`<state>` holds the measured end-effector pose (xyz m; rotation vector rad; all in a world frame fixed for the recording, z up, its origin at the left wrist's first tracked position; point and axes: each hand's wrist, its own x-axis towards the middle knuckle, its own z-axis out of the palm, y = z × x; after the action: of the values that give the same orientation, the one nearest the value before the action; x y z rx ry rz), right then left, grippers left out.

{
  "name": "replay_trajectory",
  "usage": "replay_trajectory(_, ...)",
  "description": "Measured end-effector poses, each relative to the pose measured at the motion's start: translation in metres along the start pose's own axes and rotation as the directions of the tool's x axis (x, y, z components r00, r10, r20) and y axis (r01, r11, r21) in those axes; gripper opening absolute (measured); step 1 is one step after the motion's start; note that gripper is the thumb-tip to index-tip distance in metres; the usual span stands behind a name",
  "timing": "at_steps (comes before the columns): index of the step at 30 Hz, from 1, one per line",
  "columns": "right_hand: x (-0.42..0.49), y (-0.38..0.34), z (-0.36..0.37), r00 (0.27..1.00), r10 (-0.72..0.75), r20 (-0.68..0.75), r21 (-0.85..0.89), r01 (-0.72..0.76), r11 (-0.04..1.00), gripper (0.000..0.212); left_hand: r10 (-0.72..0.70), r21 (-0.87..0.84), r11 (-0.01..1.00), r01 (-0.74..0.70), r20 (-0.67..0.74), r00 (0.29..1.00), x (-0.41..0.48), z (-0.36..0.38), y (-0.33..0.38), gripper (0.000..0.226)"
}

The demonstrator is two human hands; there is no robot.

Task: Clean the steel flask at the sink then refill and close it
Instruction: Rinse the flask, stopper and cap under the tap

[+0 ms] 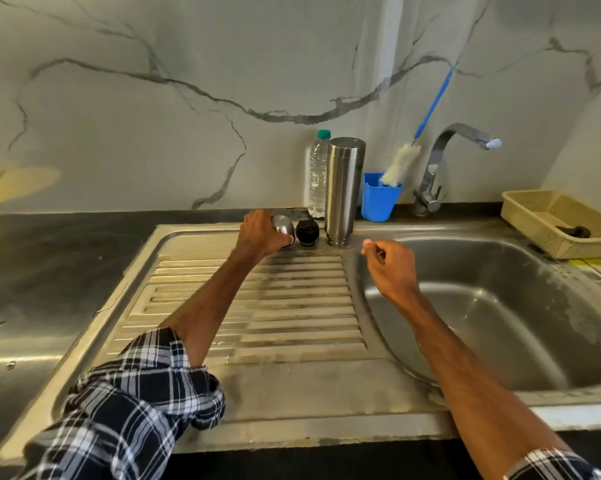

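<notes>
At the back edge of the drainboard (257,306), my left hand (257,233) grips the steel cup (284,225) beside the stopper (307,232) and flask (344,188); my right hand (390,268) hovers loosely curled, empty, over the basin (499,323) rim.

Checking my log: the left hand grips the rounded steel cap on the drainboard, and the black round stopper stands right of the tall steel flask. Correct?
No. The head view shows the black round stopper left of the tall steel flask, between it and the rounded steel cap that the left hand grips on the drainboard.
</notes>
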<state>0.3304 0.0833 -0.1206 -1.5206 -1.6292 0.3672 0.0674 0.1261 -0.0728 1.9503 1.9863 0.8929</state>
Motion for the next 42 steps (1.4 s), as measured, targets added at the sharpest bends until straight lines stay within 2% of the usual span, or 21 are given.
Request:
replay_trajectory(2, 0.001, 0.005, -0.001, 1.000, -0.002, 0.008, -0.024, 0.002, 1.000, 0.034, -0.052, 0.001, 0.999, 0.052, 0.016, 0.998, 0.009, 0.009, -0.003, 0.046)
replay_trajectory(5, 0.004, 0.009, -0.002, 1.000, 0.007, 0.004, -0.006, -0.007, 1.000, 0.030, -0.094, -0.004, 0.996, 0.094, 0.045, 0.995, 0.018, 0.020, -0.008, 0.047)
replay_trajectory(12, 0.008, 0.015, 0.001, 1.000, -0.011, -0.019, -0.025, 0.011, 1.000, 0.018, -0.083, 0.030, 0.996, 0.081, 0.063, 0.995, 0.030, 0.035, -0.010, 0.052)
replay_trajectory(18, 0.009, 0.018, 0.001, 1.000, -0.015, -0.017, -0.030, 0.015, 0.999, 0.018, -0.055, 0.047, 0.998, 0.051, 0.096, 0.994, 0.027, 0.033, -0.009, 0.060)
replay_trajectory(21, 0.008, 0.016, 0.003, 1.000, -0.016, -0.020, -0.032, 0.015, 0.999, 0.018, -0.049, 0.048, 0.998, 0.046, 0.075, 0.996, 0.022, 0.031, -0.009, 0.056)
replay_trajectory(25, 0.009, 0.014, 0.001, 0.999, -0.011, -0.030, -0.055, 0.009, 0.998, 0.018, -0.082, 0.010, 0.997, 0.082, 0.054, 0.995, 0.008, 0.029, -0.001, 0.071)
replay_trajectory(31, 0.009, 0.017, -0.008, 0.998, -0.017, -0.060, -0.076, 0.013, 0.997, 0.017, 0.051, 0.012, 0.999, -0.050, -0.077, 0.996, -0.024, 0.031, 0.027, 0.072)
replay_trajectory(35, 0.005, 0.012, -0.015, 0.999, -0.006, -0.047, -0.098, 0.001, 0.995, 0.014, 0.154, 0.039, 0.988, -0.151, -0.096, 0.983, -0.049, 0.032, 0.049, 0.072)
replay_trajectory(42, -0.005, 0.011, -0.032, 0.995, 0.070, -0.077, -0.118, -0.079, 0.990, 0.003, 0.308, 0.056, 0.951, -0.304, -0.082, 0.948, -0.076, 0.049, 0.088, 0.059)
